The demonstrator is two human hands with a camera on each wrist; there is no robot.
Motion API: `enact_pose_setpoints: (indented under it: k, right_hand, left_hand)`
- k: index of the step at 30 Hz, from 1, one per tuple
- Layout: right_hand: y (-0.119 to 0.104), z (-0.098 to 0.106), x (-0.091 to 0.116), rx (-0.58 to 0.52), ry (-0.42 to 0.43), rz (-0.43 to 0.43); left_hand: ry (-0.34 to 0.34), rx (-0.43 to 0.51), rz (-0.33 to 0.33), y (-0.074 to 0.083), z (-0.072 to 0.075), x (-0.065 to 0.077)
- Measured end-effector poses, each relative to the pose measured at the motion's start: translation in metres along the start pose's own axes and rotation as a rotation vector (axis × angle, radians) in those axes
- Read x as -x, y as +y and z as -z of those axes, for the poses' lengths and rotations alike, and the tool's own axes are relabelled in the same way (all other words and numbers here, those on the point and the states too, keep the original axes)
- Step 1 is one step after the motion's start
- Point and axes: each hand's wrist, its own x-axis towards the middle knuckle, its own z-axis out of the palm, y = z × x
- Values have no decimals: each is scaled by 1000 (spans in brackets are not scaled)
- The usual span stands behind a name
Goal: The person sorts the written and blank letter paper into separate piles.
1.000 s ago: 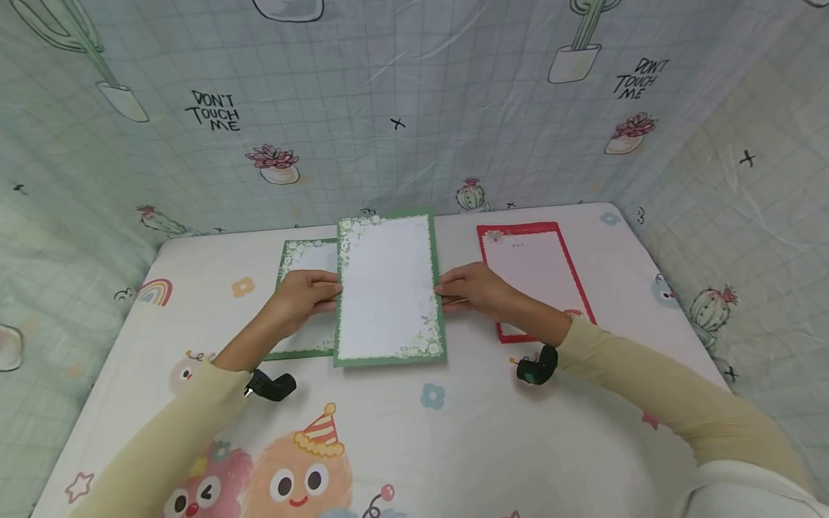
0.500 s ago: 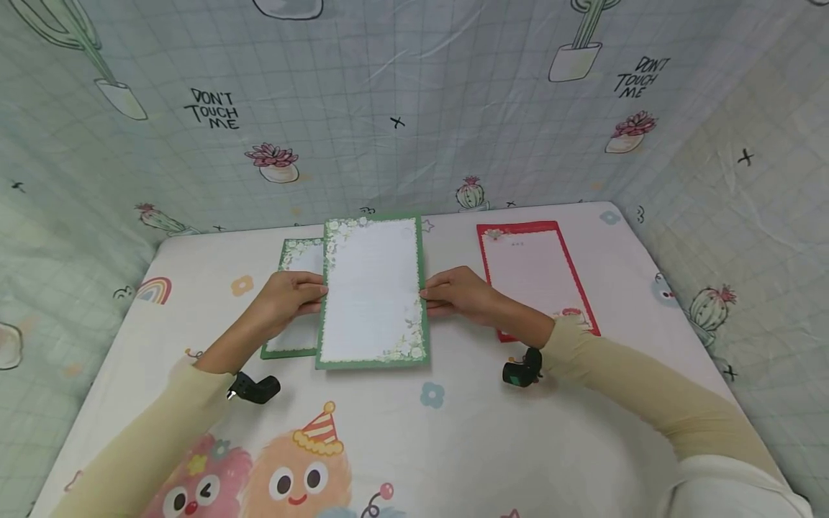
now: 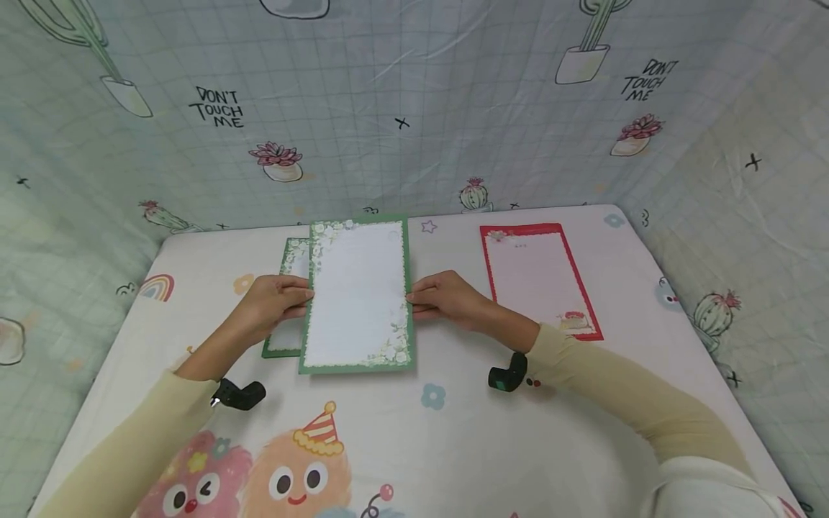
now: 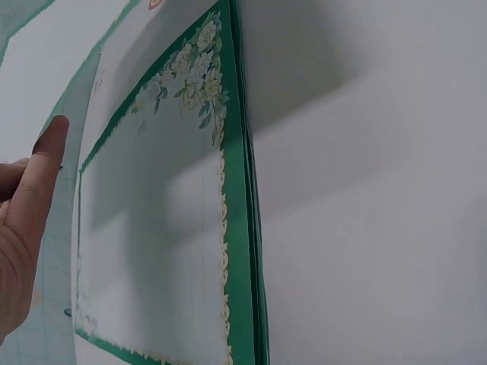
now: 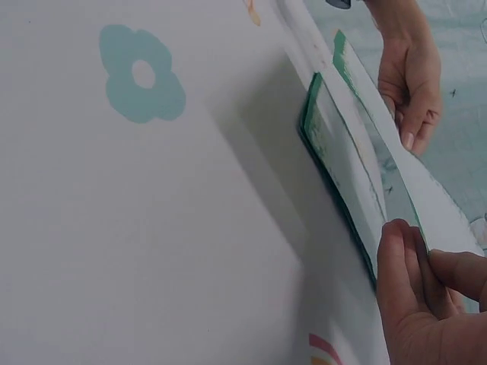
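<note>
Between my two hands a sheet of green-bordered floral stationery paper (image 3: 358,295) is held up off the table. My left hand (image 3: 268,306) pinches its left edge, and my right hand (image 3: 447,298) pinches its right edge with thumb against fingers, plain in the right wrist view. Below and to the left lies a stack of matching green-bordered paper (image 3: 283,342), partly covered by the raised sheet and my left hand. In the left wrist view this stack (image 4: 152,228) shows several layered green edges, under the raised sheet (image 4: 46,61).
Right of my hands lies a red-bordered sheet of stationery (image 3: 534,270), its lower part near my right forearm. A patterned white cloth covers the table (image 3: 453,460). A fabric curtain (image 3: 363,144) hangs at the back and sides. Black wrist cameras (image 3: 239,394) hang below both wrists.
Both hands have moved left together with the held green-bordered sheet. It now covers more of the stack. The red-bordered sheet has stayed in place and my right arm covers less of it.
</note>
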Motion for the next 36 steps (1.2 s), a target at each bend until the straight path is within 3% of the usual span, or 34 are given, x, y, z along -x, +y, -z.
enact_pose_setpoints:
  k: [14, 21, 36]
  right_hand:
    - [0, -17, -13, -24, -24, 13]
    - [1, -21, -20, -39, -23, -19]
    - [7, -32, -31, -47, -64, 18]
  left_hand:
    - [27, -37, -7, -6, 17, 9]
    - [34, -19, -25, -11, 22, 10]
    - [66, -42, -20, -26, 31, 15]
